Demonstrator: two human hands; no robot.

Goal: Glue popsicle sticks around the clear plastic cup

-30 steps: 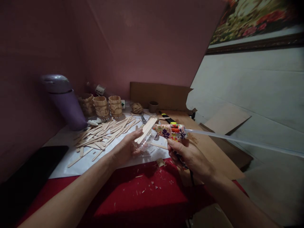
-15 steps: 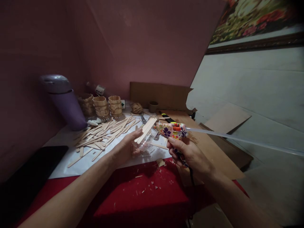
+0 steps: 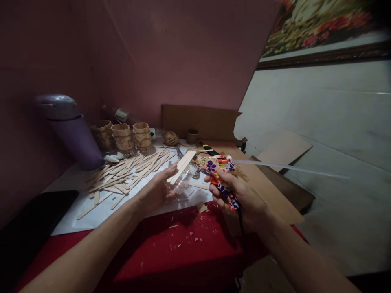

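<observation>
L hand (image 3: 157,185) has its fingers clamped on a clear, ribbed, cup-like plastic piece (image 3: 183,180), held over the front of the white paper sheet (image 3: 69,209) on the red-clothed tabletop (image 3: 171,252). R hand (image 3: 236,189): fingers wrapped round the handle of a floral-print glue gun (image 3: 210,164), w/ a long translucent glue stick (image 3: 275,165) out the back. Gun's orange tip is right by the plastic; can't tell if touching.

Progress, approx.: at least two pale, flat wooden sticks (image 3: 182,167) lie side by side on the plastic; whether they're fixed, can't tell. Rest of its visible side is bare, so prob. early on, w/ most of the covering left. Plenty of loose tan wooden sticks (image 3: 131,175) unused L of it. For ref., three tan stick-walled cups w/ scalloped rims (image 3: 142,136) stand at the back, apparently done.
</observation>
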